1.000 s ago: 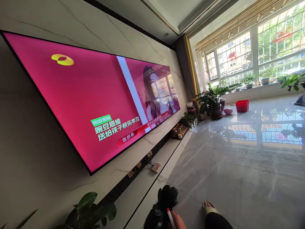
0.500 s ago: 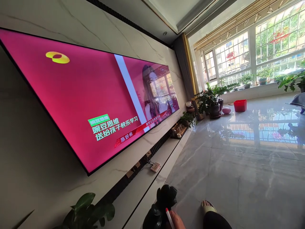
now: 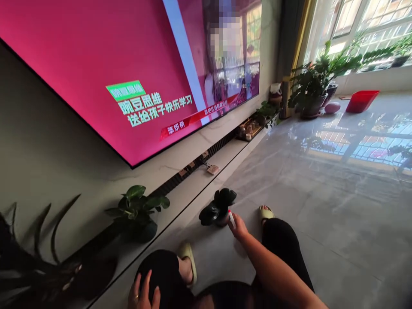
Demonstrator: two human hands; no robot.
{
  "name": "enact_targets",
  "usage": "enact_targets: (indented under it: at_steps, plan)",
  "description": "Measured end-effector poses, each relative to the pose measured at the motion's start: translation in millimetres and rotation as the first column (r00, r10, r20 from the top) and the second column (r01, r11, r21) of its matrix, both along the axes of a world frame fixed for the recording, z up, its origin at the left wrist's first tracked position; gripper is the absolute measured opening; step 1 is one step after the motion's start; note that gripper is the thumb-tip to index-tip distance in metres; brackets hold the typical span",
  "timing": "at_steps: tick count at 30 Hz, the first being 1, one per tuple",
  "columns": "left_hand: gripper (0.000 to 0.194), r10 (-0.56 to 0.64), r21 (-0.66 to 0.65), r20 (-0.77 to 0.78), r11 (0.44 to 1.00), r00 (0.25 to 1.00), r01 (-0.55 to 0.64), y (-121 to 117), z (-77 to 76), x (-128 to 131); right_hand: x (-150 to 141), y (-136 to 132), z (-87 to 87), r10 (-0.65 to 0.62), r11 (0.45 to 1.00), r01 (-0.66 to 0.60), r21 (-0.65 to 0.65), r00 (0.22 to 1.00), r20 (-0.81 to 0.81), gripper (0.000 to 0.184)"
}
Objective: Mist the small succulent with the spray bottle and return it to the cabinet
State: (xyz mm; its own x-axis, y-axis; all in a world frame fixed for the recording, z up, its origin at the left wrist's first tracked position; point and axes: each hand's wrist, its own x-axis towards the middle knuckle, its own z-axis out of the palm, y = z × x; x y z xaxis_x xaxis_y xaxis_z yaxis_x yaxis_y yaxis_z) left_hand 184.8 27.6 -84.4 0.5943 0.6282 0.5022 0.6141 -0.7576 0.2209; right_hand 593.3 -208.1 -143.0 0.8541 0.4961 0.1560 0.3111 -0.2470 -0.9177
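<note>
My right hand (image 3: 238, 226) is closed around a slim white pen-like stick with a red tip (image 3: 231, 218). It is right beside a small pot (image 3: 222, 221), and I cannot tell whether the fingers touch the pot. Dark, broad leaves (image 3: 210, 213) of the potted plant spread over that pot, which stands on the floor between my feet. At the bottom of the head view, my left hand (image 3: 144, 294) rests on my left knee with its fingers apart and a ring on one finger. Part of that hand is cut off by the frame edge.
A low ledge (image 3: 180, 214) runs along the wall under a large television (image 3: 80, 77). On it stand another leafy plant (image 3: 138, 214) and a small white box (image 3: 213, 170). Near the window are potted plants (image 3: 317, 86) and a red bin (image 3: 362, 101).
The view has tilted downward, bringing my left hand, both legs and the whole potted plant into sight. My right hand still holds the red-tipped stick beside the plant.
</note>
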Motion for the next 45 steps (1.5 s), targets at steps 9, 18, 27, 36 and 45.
enact_targets:
  at_steps: [9, 18, 27, 36, 45]
  plan:
    - [0.056, 0.020, -0.047, -0.076, 0.999, 0.997, -0.024, -6.4, -2.5, 3.4, 3.4, 3.5, -16.7, -0.038, 0.996, 0.033, -0.079, 0.997, -0.068, 0.015]
    - [0.057, 0.042, -0.091, -0.078, 0.995, 0.996, -0.049, -12.3, 4.0, 8.8, 2.4, 4.7, -20.6, -0.099, 0.981, 0.079, -0.177, 0.989, -0.109, 0.019]
    - [0.058, 0.023, -0.063, -0.107, 0.998, 0.994, -0.030, -14.9, 10.9, 17.0, -6.4, 3.2, -17.6, 0.061, 0.989, -0.068, -0.134, 0.997, -0.056, 0.004]
    - [0.060, 0.014, -0.046, -0.125, 0.999, 0.992, -0.020, -12.4, 8.2, 17.2, -6.2, 6.8, -17.5, 0.071, 0.963, -0.100, -0.252, 0.990, -0.119, 0.005]
    - [0.057, 0.007, -0.021, -0.139, 1.000, 0.990, -0.010, -13.8, 10.0, 19.3, -8.5, -1.1, -6.1, 0.062, 0.958, -0.101, -0.268, 0.987, -0.150, 0.007]
